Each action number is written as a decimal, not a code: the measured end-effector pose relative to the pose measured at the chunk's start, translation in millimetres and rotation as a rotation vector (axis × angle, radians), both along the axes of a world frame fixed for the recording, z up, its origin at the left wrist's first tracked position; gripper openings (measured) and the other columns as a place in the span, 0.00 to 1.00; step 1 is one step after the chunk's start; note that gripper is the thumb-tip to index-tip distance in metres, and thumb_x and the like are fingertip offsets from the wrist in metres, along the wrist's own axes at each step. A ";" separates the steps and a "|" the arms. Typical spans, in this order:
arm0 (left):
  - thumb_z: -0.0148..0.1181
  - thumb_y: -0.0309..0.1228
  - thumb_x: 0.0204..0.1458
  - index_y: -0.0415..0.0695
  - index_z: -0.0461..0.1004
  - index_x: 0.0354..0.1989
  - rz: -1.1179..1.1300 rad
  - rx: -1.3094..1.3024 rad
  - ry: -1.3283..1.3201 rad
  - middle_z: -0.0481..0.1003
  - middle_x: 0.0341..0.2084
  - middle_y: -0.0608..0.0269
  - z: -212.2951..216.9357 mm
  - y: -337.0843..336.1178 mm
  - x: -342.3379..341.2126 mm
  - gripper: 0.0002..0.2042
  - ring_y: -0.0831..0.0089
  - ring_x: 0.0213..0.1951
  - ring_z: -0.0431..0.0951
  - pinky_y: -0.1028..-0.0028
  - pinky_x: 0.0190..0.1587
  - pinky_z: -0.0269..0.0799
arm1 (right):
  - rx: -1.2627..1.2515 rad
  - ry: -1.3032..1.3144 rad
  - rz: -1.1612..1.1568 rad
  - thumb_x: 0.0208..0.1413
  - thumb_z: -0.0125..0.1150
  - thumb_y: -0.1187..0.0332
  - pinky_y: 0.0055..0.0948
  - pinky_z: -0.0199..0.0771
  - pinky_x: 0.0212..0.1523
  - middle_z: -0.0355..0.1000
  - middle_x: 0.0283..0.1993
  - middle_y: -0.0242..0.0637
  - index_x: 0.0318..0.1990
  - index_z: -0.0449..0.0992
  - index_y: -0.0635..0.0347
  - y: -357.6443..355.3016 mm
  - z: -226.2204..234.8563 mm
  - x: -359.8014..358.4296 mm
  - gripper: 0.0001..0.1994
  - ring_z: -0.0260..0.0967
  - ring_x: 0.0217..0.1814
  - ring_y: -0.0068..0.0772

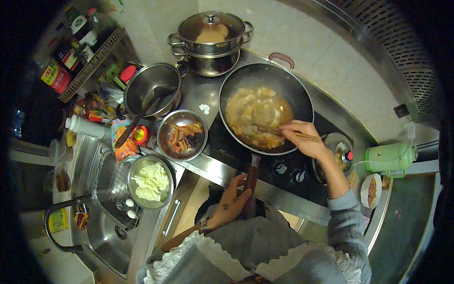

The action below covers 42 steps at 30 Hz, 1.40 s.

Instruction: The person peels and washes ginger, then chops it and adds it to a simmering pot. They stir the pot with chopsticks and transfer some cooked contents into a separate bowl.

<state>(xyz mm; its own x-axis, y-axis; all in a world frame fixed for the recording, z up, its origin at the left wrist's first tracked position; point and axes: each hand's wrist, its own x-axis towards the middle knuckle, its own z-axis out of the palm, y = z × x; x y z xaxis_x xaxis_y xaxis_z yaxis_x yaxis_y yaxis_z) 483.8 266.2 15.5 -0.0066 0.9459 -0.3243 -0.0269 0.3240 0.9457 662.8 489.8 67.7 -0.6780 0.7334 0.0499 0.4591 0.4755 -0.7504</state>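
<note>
A large dark wok (228,108) sits on the black stove, its inside holding pale pieces of food (259,111) in a yellow-brown liquid. My right hand (306,138) is closed on a pair of wooden chopsticks (268,129), whose tips dip into the food at the wok's near side. Their back ends stick out past my fingers to the right. Below the wok, my left hand (232,202) is closed at its long brown handle (251,182), thumb and fingers against the left side. Part of the grip is hidden.
Left of the wok stand a steel bowl of cut reddish food (204,142), a bowl of cabbage pieces (150,182) and a deep pot (142,90) with a ladle. A lidded steamer (210,42) stands behind. Two eggs lie by the sink (111,246). A lidded pan (338,151) is to the right.
</note>
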 end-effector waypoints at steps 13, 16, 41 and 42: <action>0.51 0.29 0.53 0.40 0.52 0.56 -0.030 -0.013 -0.208 0.63 0.48 0.54 -9.2 6.0 -7.5 0.23 0.72 0.42 0.68 0.73 0.42 0.68 | 0.331 -0.058 0.027 0.48 0.59 0.70 0.30 0.70 0.33 0.72 0.31 0.43 0.34 0.75 0.65 4.6 -36.2 -11.3 0.08 0.71 0.32 0.42; 0.51 0.29 0.53 0.40 0.52 0.56 -0.027 -0.043 -0.266 0.62 0.48 0.54 -6.9 6.0 -9.1 0.23 0.71 0.43 0.68 0.73 0.42 0.68 | 0.278 -0.050 -0.136 0.48 0.59 0.71 0.28 0.70 0.33 0.72 0.29 0.43 0.34 0.75 0.66 26.5 -40.7 -7.3 0.08 0.71 0.31 0.37; 0.53 0.30 0.52 0.41 0.51 0.55 -0.069 -0.031 -0.313 0.60 0.48 0.53 -16.8 7.2 -19.3 0.24 0.69 0.43 0.70 0.73 0.41 0.70 | -0.485 0.437 -0.591 0.54 0.55 0.71 0.22 0.75 0.35 0.73 0.32 0.41 0.36 0.74 0.69 -7.0 -52.9 -13.0 0.08 0.73 0.31 0.27; 0.53 0.30 0.52 0.41 0.51 0.55 -0.067 -0.034 -0.317 0.60 0.48 0.53 -16.9 7.0 -19.8 0.24 0.69 0.43 0.70 0.73 0.41 0.70 | -0.549 0.475 -0.604 0.54 0.55 0.71 0.22 0.76 0.36 0.73 0.33 0.42 0.36 0.73 0.70 -9.7 -51.8 -20.4 0.09 0.73 0.32 0.28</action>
